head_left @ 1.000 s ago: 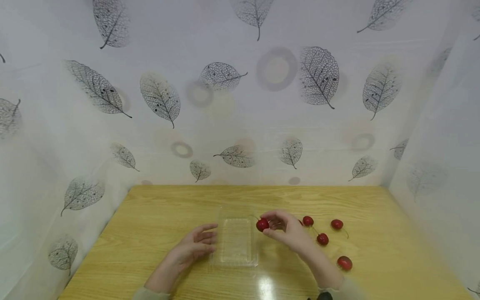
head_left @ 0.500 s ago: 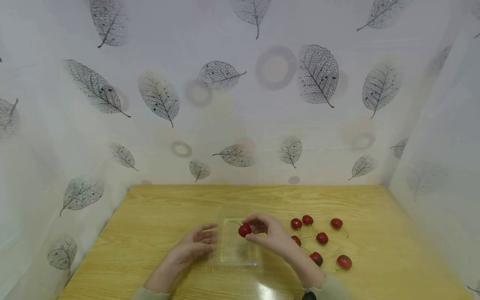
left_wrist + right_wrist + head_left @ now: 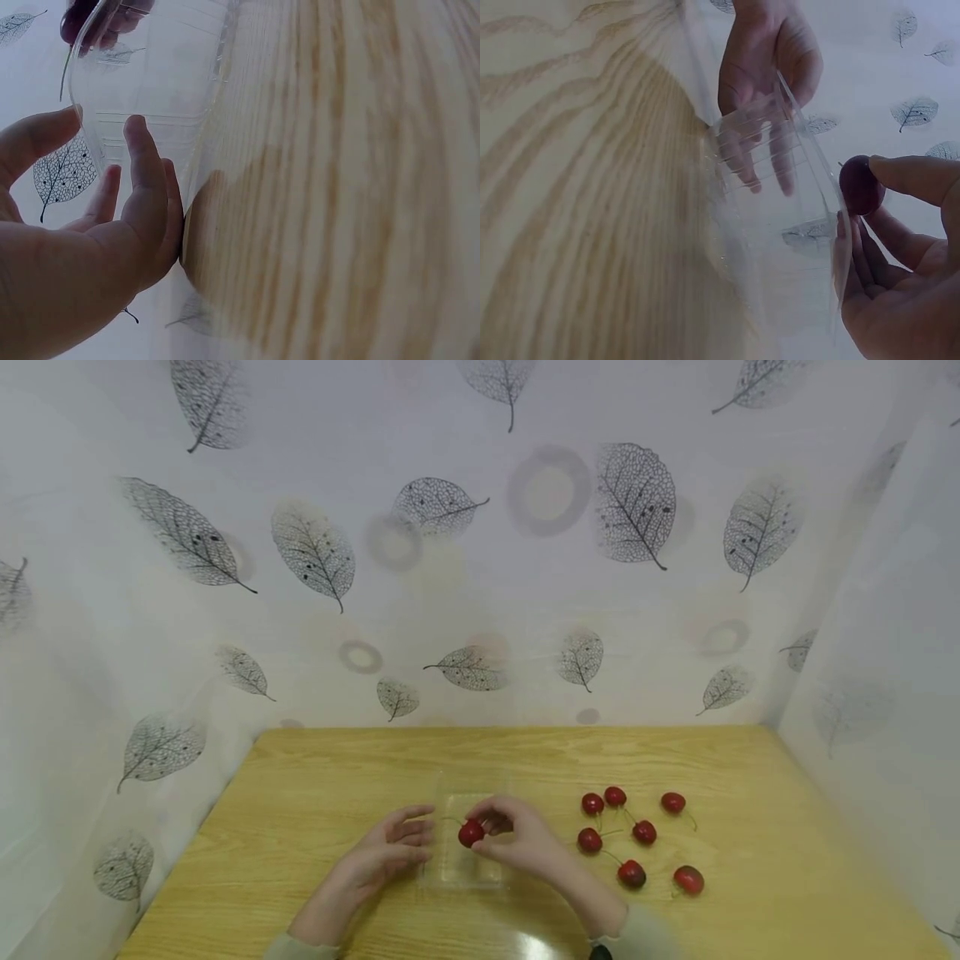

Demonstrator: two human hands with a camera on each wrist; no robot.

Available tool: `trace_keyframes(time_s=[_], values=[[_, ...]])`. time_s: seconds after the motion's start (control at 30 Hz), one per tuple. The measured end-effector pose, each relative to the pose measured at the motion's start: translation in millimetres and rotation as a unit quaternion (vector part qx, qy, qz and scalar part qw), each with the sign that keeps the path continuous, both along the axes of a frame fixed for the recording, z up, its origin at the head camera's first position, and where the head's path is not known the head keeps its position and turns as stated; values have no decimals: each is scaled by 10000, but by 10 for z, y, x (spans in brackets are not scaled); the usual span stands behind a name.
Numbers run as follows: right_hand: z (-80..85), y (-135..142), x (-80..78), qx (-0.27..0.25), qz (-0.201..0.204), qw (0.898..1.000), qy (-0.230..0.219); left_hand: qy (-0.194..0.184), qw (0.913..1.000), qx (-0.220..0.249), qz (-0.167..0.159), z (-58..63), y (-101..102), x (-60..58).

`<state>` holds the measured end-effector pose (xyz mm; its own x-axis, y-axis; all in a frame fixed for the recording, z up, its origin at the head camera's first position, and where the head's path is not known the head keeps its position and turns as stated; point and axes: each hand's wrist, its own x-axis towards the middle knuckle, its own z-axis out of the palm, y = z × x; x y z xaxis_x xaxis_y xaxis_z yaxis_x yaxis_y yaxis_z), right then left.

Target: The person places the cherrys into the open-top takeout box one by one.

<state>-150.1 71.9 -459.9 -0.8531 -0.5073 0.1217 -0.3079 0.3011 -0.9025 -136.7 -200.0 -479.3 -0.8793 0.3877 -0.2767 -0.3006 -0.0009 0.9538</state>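
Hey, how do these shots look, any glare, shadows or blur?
Head view: bright glare on the table near the bottom edge; left wrist view: dim, with a dark shadow on the table beside the left hand; right wrist view: dim too, the held cherry looks very dark, and the clear container turns hazy toward the bottom.

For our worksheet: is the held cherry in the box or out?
Out: the right hand pinches the cherry above the box rim.

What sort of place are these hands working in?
Probably a small screened-off tabletop workspace: there's a wood-grain table, pale leaf-print sheeting behind it and on both sides, and loose cherries lying beside a clear plastic container.
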Motion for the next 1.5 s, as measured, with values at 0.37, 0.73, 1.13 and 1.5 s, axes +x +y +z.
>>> trace_keyframes(time_s=[0.37, 0.73, 1.13, 1.5], values=[[-47, -58, 26, 627, 103, 9947, 808, -14, 10000, -75, -3, -9, 2, -9], [-67, -97, 52, 1363, 267, 9794, 1463, -51, 9999, -117, 5, -2, 4, -9], [-50, -122, 76, 1697, 338, 9709, 1653, -3, 9999, -120, -17, -3, -1, -7], [-64, -106, 65, 1069, 236, 9879, 1099, -29, 9998, -190, 31, 0, 9, 7]])
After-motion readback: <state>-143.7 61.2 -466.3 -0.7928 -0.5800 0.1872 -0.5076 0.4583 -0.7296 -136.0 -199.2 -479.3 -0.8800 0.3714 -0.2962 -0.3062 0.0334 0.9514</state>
